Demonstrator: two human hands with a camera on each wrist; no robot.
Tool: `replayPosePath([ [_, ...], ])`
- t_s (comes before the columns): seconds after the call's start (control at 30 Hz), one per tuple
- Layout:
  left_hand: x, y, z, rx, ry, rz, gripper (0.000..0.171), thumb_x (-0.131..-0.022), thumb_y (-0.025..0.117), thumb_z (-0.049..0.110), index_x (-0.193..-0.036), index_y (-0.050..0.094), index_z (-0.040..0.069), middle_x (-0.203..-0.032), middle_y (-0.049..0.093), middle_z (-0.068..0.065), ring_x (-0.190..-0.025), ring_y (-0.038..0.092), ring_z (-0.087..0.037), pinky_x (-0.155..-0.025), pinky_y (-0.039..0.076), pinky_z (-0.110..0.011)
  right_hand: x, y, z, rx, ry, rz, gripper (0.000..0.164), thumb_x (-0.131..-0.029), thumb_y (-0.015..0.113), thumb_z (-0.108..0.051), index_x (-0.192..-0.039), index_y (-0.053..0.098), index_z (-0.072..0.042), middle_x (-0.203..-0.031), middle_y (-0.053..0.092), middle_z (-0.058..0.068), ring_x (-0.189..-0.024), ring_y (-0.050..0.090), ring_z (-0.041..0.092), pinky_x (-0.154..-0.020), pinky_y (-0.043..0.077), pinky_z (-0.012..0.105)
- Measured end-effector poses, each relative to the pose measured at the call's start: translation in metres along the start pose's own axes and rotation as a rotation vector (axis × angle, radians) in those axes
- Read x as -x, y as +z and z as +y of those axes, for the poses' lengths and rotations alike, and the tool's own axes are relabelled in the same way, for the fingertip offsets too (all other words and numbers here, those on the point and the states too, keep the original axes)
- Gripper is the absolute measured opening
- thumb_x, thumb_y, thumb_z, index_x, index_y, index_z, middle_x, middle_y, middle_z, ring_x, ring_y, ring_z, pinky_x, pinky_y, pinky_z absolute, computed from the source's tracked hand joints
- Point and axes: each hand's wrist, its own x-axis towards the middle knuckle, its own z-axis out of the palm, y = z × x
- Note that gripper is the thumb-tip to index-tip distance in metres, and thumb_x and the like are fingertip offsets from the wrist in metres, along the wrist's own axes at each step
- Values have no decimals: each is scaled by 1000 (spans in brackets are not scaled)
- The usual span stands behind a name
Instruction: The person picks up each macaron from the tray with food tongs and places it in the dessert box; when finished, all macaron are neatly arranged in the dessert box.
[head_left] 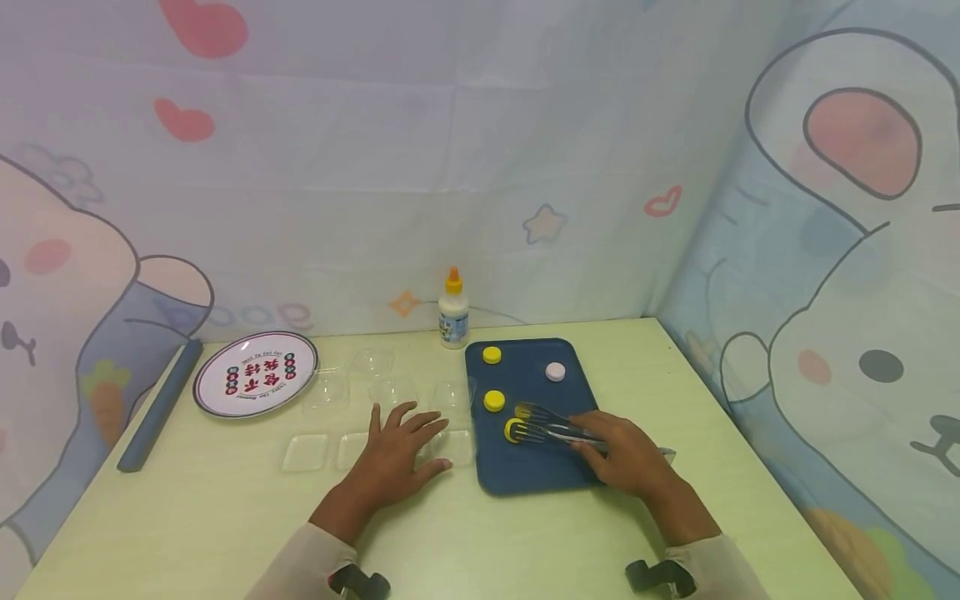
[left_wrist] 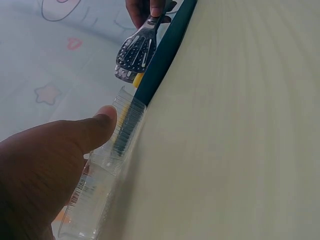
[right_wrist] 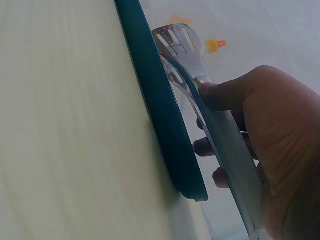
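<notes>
My right hand grips metal food tongs with slotted ends over a dark blue tray. Between the tong ends sits a yellow round piece, resembling a small macaron. Two more yellow pieces, one near and one far, lie on the tray with a pale pink piece. My left hand has its fingers spread over small clear plastic boxes left of the tray. In the left wrist view its thumb is beside a clear box; contact is hard to tell.
More clear plastic boxes, one flat in front and one behind, stand around the left hand. A white plate with printed characters is at the back left, beside a grey-blue roll. A glue-like bottle stands against the back curtain.
</notes>
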Motion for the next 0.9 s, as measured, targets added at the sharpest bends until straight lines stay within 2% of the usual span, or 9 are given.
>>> replayPosePath([
  [0.2, 0, 0, -1, 4, -3, -3, 58, -99, 78, 46, -149, 67, 20, -154, 66, -4, -154, 46, -45, -121, 19, -90, 0, 1, 0, 11, 9, 3, 39, -96, 84, -16, -133, 76, -5, -125, 81, 12, -112, 79, 31, -94, 64, 52],
  [0.47, 0, 0, -1, 16, 0, 13, 58, -99, 79, 45, -149, 68, 19, -153, 67, -5, -154, 47, -46, -121, 18, -90, 0, 1, -4, 47, 19, 19, 41, -95, 85, -18, -134, 76, -10, -119, 82, 11, -103, 79, 28, -87, 65, 49],
  [0.7, 0, 2, -2, 11, 4, 20, 57, -98, 79, 45, -149, 68, 20, -153, 67, -4, -153, 47, -45, -121, 19, -90, -3, 4, -6, 60, -40, 124, 39, -91, 88, -14, -129, 78, -8, -113, 81, 11, -92, 76, 22, -76, 63, 43],
  [0.9, 0, 6, -5, -24, -1, 9, 59, -99, 78, 49, -150, 67, 21, -154, 66, -3, -154, 47, -43, -120, 21, -89, -5, 10, -13, 74, -105, 194, 39, -90, 88, -13, -127, 78, -7, -115, 82, 10, -96, 78, 23, -76, 65, 43],
])
